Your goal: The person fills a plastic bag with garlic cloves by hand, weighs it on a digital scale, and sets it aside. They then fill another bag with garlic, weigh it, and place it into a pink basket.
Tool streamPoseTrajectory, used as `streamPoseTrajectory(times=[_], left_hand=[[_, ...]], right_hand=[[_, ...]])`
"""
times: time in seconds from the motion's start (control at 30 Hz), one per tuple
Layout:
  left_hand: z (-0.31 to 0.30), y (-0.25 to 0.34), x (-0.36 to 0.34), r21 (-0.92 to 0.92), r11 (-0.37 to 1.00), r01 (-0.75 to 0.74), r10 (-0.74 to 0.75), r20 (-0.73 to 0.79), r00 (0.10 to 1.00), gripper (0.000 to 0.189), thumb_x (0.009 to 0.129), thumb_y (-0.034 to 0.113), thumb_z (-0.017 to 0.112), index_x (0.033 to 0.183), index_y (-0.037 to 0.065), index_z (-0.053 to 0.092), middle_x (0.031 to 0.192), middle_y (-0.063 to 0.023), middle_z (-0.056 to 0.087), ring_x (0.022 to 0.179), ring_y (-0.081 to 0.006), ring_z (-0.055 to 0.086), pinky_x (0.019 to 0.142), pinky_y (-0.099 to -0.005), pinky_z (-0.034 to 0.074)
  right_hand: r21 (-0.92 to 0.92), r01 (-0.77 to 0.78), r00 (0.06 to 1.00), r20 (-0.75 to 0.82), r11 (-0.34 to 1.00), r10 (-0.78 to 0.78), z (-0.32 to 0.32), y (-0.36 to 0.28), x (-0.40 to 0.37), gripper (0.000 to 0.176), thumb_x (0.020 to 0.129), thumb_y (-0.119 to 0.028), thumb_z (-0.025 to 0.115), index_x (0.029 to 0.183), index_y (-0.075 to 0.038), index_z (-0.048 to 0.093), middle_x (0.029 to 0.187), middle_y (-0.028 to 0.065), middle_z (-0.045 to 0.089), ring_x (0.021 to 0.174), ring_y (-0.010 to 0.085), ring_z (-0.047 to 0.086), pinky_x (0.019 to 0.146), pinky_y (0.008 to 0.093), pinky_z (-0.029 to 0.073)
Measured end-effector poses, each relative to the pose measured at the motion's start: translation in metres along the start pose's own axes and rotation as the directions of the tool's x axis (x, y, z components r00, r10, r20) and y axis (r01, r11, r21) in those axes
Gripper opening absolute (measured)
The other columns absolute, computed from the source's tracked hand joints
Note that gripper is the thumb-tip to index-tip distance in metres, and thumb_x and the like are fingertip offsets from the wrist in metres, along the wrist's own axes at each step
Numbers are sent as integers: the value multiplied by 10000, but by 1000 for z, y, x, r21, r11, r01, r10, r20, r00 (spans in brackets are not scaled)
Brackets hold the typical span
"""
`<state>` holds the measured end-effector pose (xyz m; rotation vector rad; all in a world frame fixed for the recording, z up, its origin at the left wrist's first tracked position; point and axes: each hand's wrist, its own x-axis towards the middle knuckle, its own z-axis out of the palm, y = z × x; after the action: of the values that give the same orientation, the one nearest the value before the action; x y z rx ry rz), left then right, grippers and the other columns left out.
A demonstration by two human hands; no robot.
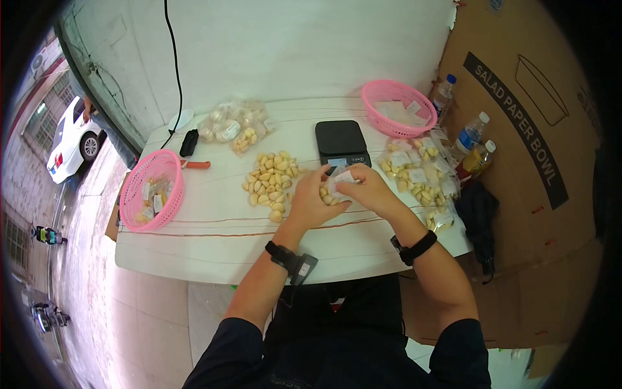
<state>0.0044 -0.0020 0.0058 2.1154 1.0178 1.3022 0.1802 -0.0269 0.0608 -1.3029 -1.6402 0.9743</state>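
Between both hands is a small clear plastic bag of peeled garlic cloves [329, 192] with a white label. My left hand [310, 200] wraps round its left side, fingers curled over the top. My right hand [370, 189] pinches the bag's right side near the label. Just behind the hands sits a black digital scale [341, 137], its lit display partly hidden by the fingers. A loose pile of peeled garlic cloves [267, 181] lies left of my left hand. Several filled garlic bags [418, 172] are heaped to the right of my right hand.
A pink basket [124, 201] with small bags stands left; another pink basket [382, 125] with white slips stands back right. Bagged whole garlic [223, 121], a black object [188, 142] and an orange-handled tool [197, 165] lie left. Bottles [472, 131] and a folded black umbrella [478, 217] line the right edge.
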Motion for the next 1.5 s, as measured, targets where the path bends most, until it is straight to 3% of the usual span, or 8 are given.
streamPoseTrajectory(times=[0.07, 0.2, 0.4, 0.5, 0.67, 0.9, 1.4, 1.5], left_hand=[[-1, 3, 3, -50, 992, 117, -106, 192, 976, 778, 636, 297, 871, 1293, 34, 548, 1103, -157, 643, 1020, -328, 617, 882, -413, 504], [2, 6, -2, -41, 995, 91, -86, 122, 989, 709, 652, 292, 860, 1252, 37, 582, 1143, -176, 653, 1036, -343, 628, 887, -422, 506], [4, 0, -4, 16, 1000, 8, -10, 92, 996, 708, 663, 271, 845, 1274, 43, 571, 1114, -165, 649, 1007, -339, 624, 876, -422, 506], [3, 1, -4, 25, 1000, -15, 13, 109, 994, 716, 661, 265, 843, 1283, 45, 564, 1102, -164, 647, 982, -336, 623, 860, -423, 509], [7, -4, -4, 13, 999, -41, 39, 104, 994, 711, 662, 247, 836, 1285, 45, 557, 1053, -159, 649, 948, -325, 624, 823, -424, 513], [5, -1, -3, 27, 1000, 3, -6, 106, 994, 717, 661, 242, 835, 1292, 54, 551, 1036, -159, 648, 933, -325, 622, 814, -427, 514], [6, -4, -4, 28, 999, -21, 19, 91, 996, 740, 642, 238, 832, 1301, 62, 548, 1049, -159, 649, 960, -333, 620, 841, -432, 511], [6, -4, -4, 30, 1000, 4, -7, 99, 995, 749, 642, 242, 834, 1309, 64, 542, 1053, -160, 647, 963, -333, 618, 842, -433, 510]], right_hand=[[50, 53, 998, -38, 997, -51, -4, 5, -2, 208, 803, -216, 720, 912, -45, 763, 884, 116, 669, 863, 242, 627, 784, 364, 490], [-26, 50, 999, -6, 998, -51, -8, 3, -6, 215, 820, -214, 727, 933, -33, 757, 931, 96, 661, 890, 212, 630, 792, 348, 491], [186, -105, 994, 56, 977, 96, -3, 12, -8, 245, 833, -237, 748, 911, -4, 745, 981, 93, 657, 929, 155, 619, 809, 309, 491], [152, -120, 992, -13, 981, 124, 0, 14, -9, 251, 821, -237, 755, 908, -2, 741, 981, 102, 667, 916, 178, 626, 811, 320, 493], [-107, 121, 992, -10, 987, -122, -2, 10, -9, 281, 793, -243, 764, 914, 9, 727, 954, 153, 650, 930, 248, 624, 813, 358, 490], [-113, 103, 982, -147, 988, -119, 0, 28, -6, 312, 777, -264, 779, 899, 16, 714, 911, 160, 645, 886, 259, 615, 763, 365, 484], [126, -11, 999, -50, 992, 18, 3, 22, -10, 225, 842, -234, 741, 942, -33, 726, 1011, 100, 640, 896, 185, 605, 758, 317, 486], [47, -68, 994, -81, 997, 72, 0, 27, -11, 218, 906, -166, 713, 1052, -9, 676, 1047, 23, 626, 825, 78, 594, 701, 218, 486]])
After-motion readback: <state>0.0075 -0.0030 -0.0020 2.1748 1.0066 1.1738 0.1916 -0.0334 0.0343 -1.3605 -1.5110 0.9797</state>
